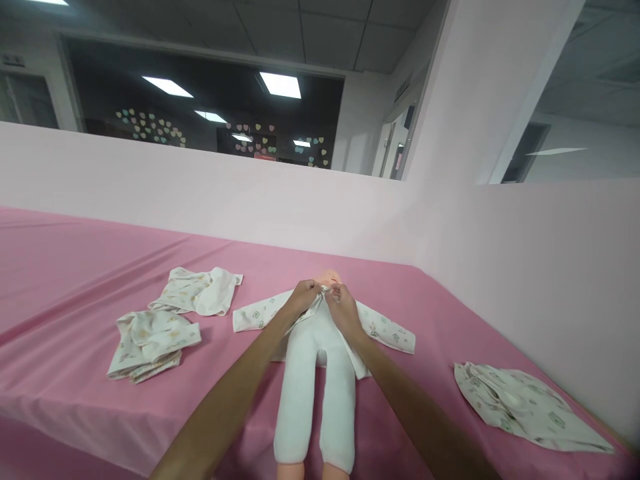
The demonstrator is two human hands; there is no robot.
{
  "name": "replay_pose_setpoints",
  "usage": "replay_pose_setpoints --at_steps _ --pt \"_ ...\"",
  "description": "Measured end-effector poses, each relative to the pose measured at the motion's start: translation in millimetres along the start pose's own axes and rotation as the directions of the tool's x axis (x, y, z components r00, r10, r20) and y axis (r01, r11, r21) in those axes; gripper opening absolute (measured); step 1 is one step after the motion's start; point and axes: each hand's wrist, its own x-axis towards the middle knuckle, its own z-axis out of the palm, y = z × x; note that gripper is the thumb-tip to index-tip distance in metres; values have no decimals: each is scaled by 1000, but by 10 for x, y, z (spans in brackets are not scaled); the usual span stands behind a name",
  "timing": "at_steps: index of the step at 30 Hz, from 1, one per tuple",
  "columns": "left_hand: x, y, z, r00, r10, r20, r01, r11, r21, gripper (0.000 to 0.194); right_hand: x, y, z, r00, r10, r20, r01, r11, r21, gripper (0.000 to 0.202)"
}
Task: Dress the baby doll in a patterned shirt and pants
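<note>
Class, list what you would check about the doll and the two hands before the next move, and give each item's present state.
1. Doll lies flat on its back on the pink table: ok.
2. Left hand pinches the printed top at the neck: ok.
3. Right hand grips the opposite edge: ok.
4. Fastener closed: cannot tell, fingers cover it.
5. Both sleeves spread out sideways: ok.
6. Spare folded garments lie apart from the doll: ok.

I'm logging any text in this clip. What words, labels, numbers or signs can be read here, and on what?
None can be read.
Red sign behind the window: too blurred to read.
Plate on the far left wall: too small to read.
Printed top on the doll: small pictures only, no legible words.
</note>
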Motion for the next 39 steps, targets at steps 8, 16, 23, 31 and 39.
replay_pose_setpoints --at_steps 8,16,23,31,39 --pt "-63 54 3 1000 21 17 -20 1000 -18 20 -109 -64 -32 962 -230 146 262 930 -260 31" --pt "-569 334 -94 986 162 43 -152 757 636 10 -376 -170 -311 993 -46 108 87 903 -421 12" --pt "-712 362 18 954 271 -131 -116 733 670 11 -344 -222 -312 998 59 29 -58 998 -40 10" --pt "-835 400 108 927 356 -116 -131 597 791 23 -349 -212 -230 993 122 -10 -116 968 223 17" --pt "-839 366 121 913 407 -41 -177 485 856 26 -414 -270 -154 997 71 14 -72 975 212 16"
